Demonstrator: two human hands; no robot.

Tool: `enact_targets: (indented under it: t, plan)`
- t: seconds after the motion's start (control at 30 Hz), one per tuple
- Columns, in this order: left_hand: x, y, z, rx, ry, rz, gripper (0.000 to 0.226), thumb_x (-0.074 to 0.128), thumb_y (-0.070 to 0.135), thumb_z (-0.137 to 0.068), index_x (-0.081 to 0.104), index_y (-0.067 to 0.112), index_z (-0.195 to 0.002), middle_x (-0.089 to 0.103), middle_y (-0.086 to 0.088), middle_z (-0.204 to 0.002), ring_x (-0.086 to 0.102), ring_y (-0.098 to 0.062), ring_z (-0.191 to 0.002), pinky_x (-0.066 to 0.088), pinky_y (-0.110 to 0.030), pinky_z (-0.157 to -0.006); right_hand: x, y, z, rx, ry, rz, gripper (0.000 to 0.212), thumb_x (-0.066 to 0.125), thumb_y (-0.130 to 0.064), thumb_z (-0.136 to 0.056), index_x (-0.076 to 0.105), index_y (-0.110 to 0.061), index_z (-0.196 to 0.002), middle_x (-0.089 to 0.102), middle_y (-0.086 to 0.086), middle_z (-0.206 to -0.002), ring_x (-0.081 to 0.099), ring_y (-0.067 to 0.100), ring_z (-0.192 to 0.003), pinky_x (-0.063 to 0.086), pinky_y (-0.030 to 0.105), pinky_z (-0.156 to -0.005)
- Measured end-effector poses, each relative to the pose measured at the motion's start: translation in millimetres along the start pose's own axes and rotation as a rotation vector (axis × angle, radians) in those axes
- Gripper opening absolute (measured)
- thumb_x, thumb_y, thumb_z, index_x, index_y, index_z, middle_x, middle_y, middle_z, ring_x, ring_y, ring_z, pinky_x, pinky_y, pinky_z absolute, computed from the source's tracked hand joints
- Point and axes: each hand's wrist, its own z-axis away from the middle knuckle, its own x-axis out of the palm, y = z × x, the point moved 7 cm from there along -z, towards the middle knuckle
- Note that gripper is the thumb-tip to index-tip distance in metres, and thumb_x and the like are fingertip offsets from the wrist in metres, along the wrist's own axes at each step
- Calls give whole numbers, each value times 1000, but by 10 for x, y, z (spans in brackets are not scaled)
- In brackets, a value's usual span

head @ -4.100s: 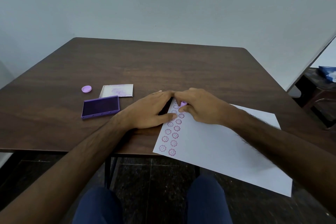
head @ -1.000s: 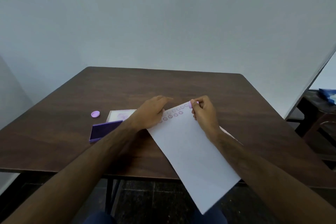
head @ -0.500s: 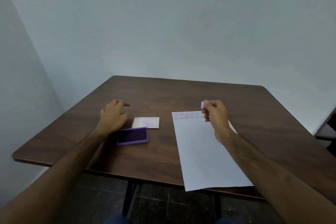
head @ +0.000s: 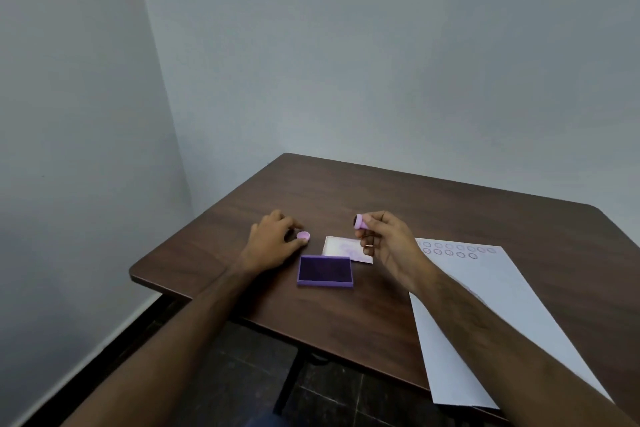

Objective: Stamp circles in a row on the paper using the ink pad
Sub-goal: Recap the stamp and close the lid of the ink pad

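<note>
My right hand pinches a small pink stamp, held in the air above the ink pad's white lid, its dark face turned left. My left hand rests on the table with thumb and fingers closing around a small pink cap. The open purple ink pad lies between my hands. The white paper lies to the right, with two rows of purple circles along its far edge.
The brown table stands in a corner of grey walls. Its left edge runs close to my left hand. The paper's near end hangs over the table's front edge. Dark floor tiles show below.
My right hand has carried the stamp left, off the paper, to above the lid. My left hand has closed in on the pink cap. The view has swung left.
</note>
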Motion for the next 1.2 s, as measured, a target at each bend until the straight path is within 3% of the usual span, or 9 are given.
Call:
enact_targets:
  t: [0.17,0.23,0.33,0.53,0.7,1.07,1.2]
  plan:
    - [-62,60,55,33,81,101,26,65,48,-91,70,24,-99,64,6,-102,62,-11,-93,49,-37,-89,182,18,-35,25,-22,23,13,57,-15,-100,63,-5,-105,69,11,-81,60,15,-63,47,28,-59]
    - [-117,103,129,45,157,293,21,71,40,-88,71,20,-95,70,10,-91,66,-6,-82,55,-27,-78,252,10,-35,20,-53,13,14,59,-17,-99,64,-6,-106,70,10,-80,61,14,-63,48,27,-59]
    - [-151,160,260,90,237,539,17,79,25,-83,74,24,-99,73,18,-84,68,-2,-80,50,-10,-67,377,34,-15,17,-129,7,14,61,-20,-98,64,-8,-103,71,7,-78,60,12,-61,47,26,-58]
    - [-135,175,297,129,178,789,26,82,15,-81,75,21,-106,77,9,-95,70,-11,-86,57,-22,-75,580,88,26,-2,-221,52,17,62,-20,-97,67,-7,-106,72,5,-78,59,12,-62,46,24,-56]
    - [-158,164,311,145,170,961,26,82,6,-80,75,13,-104,78,-2,-96,73,-15,-85,57,-21,-76,613,98,26,-36,-206,111,17,64,-21,-96,69,-8,-107,72,5,-81,60,13,-64,47,25,-56]
    - [-197,202,313,165,174,1045,19,75,2,-84,75,4,-103,80,-3,-96,77,-19,-91,59,-23,-80,620,57,-6,-108,-164,216,15,65,-23,-96,70,-12,-105,74,4,-82,62,14,-68,50,28,-59]
    - [-202,201,315,159,168,1083,24,75,-4,-83,70,-4,-106,79,-12,-95,77,-23,-90,60,-27,-82,650,53,3,-156,-184,270,13,65,-23,-96,69,-14,-104,75,0,-81,64,11,-68,51,27,-59]
